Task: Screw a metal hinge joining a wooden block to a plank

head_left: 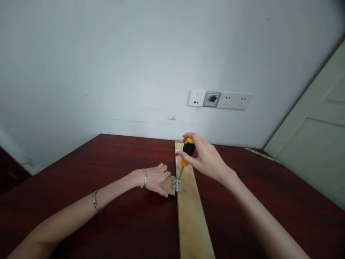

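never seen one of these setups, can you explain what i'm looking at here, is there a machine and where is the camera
There is no machine here: these are a person's own two bare hands. The single picture comes from a camera worn on the head, looking forward and down.

On the dark reddish table lies a long wooden board. Beside it, on the left, is a short wooden piece, with a metal hinge spanning the two.

The left hand rests on the short piece, fingers spread. The right hand holds a yellow and black screwdriver, its shaft pointing down to the hinge.

Behind the table is a pale wall with socket plates.
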Tool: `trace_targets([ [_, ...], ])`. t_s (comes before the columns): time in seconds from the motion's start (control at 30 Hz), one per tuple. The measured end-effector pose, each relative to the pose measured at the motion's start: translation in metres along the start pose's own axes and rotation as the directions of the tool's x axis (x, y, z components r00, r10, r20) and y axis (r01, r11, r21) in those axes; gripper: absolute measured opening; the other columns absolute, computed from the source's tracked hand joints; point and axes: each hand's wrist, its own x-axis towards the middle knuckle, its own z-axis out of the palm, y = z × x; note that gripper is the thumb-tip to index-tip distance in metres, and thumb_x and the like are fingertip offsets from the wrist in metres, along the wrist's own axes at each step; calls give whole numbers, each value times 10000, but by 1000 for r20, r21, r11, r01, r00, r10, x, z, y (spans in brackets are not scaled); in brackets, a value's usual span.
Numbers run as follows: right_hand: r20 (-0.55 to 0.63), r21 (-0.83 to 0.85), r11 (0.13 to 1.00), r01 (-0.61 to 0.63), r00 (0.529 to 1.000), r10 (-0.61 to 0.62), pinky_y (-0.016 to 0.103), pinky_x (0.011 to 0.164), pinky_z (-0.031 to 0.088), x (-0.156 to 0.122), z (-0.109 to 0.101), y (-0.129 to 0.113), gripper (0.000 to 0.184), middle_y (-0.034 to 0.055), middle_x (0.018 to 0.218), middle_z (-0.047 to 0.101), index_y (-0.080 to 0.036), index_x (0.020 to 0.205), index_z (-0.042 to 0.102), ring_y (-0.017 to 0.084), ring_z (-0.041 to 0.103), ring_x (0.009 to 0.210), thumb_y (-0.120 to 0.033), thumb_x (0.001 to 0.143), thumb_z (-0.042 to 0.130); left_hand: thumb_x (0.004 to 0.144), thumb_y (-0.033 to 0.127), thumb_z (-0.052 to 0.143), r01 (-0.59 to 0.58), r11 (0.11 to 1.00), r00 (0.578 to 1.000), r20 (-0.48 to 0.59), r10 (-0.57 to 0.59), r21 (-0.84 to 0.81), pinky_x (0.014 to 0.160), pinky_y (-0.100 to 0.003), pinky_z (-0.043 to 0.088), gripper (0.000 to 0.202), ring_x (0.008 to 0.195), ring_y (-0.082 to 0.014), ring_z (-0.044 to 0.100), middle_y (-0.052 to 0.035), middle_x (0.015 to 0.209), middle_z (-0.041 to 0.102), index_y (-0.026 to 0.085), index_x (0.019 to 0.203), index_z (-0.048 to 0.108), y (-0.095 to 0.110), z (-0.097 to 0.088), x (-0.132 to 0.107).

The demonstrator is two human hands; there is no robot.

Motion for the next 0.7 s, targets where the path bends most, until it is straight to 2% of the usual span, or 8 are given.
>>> trace_targets([
  [0.07, -4, 7, 1000, 2, 1000, -2, 362, 698, 495, 1, 1, 1, 324, 90, 1046, 602, -202, 1119, 477, 220, 603, 822, -400, 869, 536, 685, 646, 646, 4, 1000, 1000, 9, -4, 2, 855, -346, 416, 756, 1004, -292, 458, -133, 1083, 497, 100, 1195, 527, 0, -1, 0],
  [0.13, -9, 39, 999, 29, 1000, -28, 349, 692, 492, 1, 1, 1, 289, 91, 1053, 587, -207, 1116, 482, 201, 593, 794, -367, 880, 527, 687, 645, 649, 4, 1000, 1000, 17, -4, 8, 861, -341, 414, 754, 1007, -291, 459, -135, 1084, 498, 99, 1195, 531, 1, -2, -1],
  [0.27, -36, 65, 996, 57, 998, -54, 364, 742, 496, 0, -2, -1, 354, 104, 1108, 561, -209, 1198, 439, 221, 588, 894, -261, 858, 524, 680, 643, 658, 2, 1000, 1000, 6, -2, 8, 858, -336, 411, 749, 1004, -290, 460, -132, 1075, 503, 103, 1185, 537, 1, -2, 0],
  [0.4, -22, 10, 999, 51, 998, -51, 362, 756, 493, 0, -5, -4, 364, 99, 1123, 564, -201, 1184, 450, 231, 590, 930, -215, 827, 518, 689, 644, 649, -1, 1000, 1000, 14, 1, 2, 852, -330, 408, 742, 1005, -288, 459, -132, 1081, 500, 106, 1188, 535, -1, 1, 0],
  [0.57, -8, -42, 999, 19, 1000, -19, 317, 672, 483, 1, -6, -4, 291, 72, 1024, 583, -205, 1104, 518, 203, 597, 831, -384, 875, 532, 708, 643, 632, -44, 999, 999, -11, 44, 13, 868, -334, 396, 747, 995, -285, 462, -137, 1077, 499, 92, 1203, 532, -5, 6, 0],
  [0.7, -6, -10, 1000, 2, 1000, -2, 307, 649, 476, 2, -4, -1, 275, 73, 1031, 585, -202, 1110, 528, 175, 585, 753, -372, 893, 521, 711, 646, 627, -32, 999, 999, -5, 32, 8, 866, -343, 406, 746, 1000, -288, 464, -138, 1083, 499, 95, 1204, 531, -4, 5, 0],
])
